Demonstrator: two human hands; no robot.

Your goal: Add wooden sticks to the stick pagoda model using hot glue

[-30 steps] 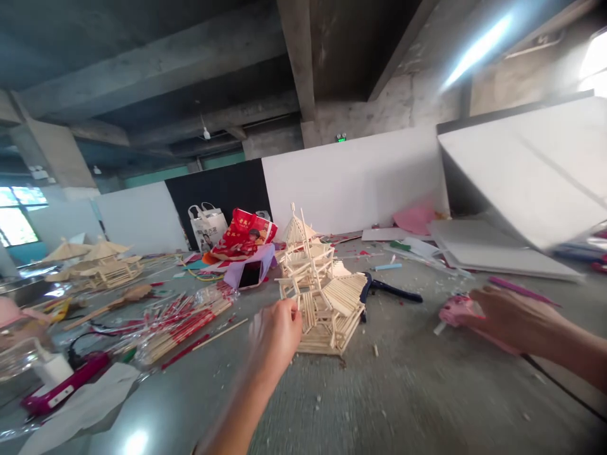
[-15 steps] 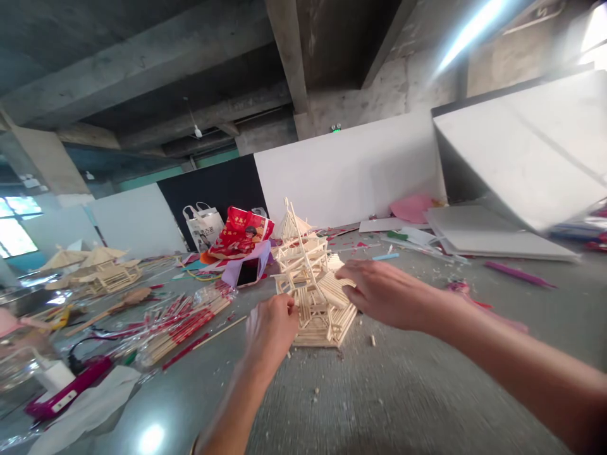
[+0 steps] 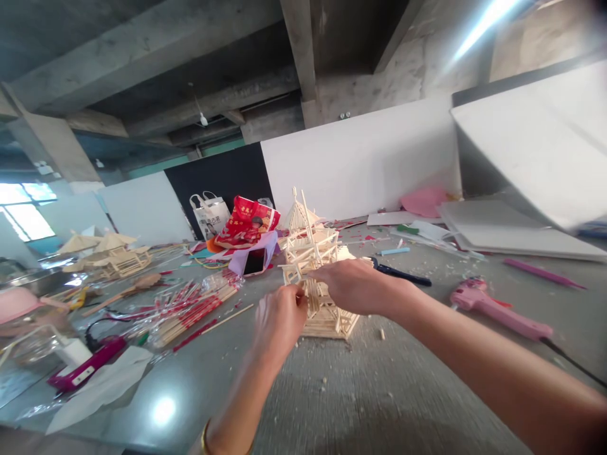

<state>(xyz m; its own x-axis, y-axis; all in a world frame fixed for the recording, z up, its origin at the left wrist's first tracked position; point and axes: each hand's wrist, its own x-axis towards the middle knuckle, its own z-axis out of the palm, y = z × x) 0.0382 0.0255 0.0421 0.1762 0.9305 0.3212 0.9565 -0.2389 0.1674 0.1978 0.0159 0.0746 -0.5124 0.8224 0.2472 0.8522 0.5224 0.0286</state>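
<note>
A pagoda-like model built of thin wooden sticks (image 3: pixel 327 325) stands on the grey table in front of me. My left hand (image 3: pixel 282 313) is closed at its lower left side, thumb and forefinger pinched together against the stickwork. Whether a loose piece sits in that pinch is hidden. From the right, my right hand (image 3: pixel 353 285) reaches across the model's middle with its forefinger stretched out, the fingertip at the lower roof near my left hand. The hand covers part of the right-hand roof.
Dark-handled pliers (image 3: pixel 403 273) and a pink glue gun (image 3: pixel 500 309) lie to the right. On the left are bundled sticks (image 3: pixel 190 319), a purple power strip (image 3: pixel 88 365) and another stick model (image 3: pixel 121 259). A phone (image 3: pixel 255 261) lies behind, near a red bag (image 3: pixel 247 224).
My right hand has moved left across the model, its forefinger now extended. My left hand stays at the left side. The view has shifted, bringing the glue gun and pliers into sight.
</note>
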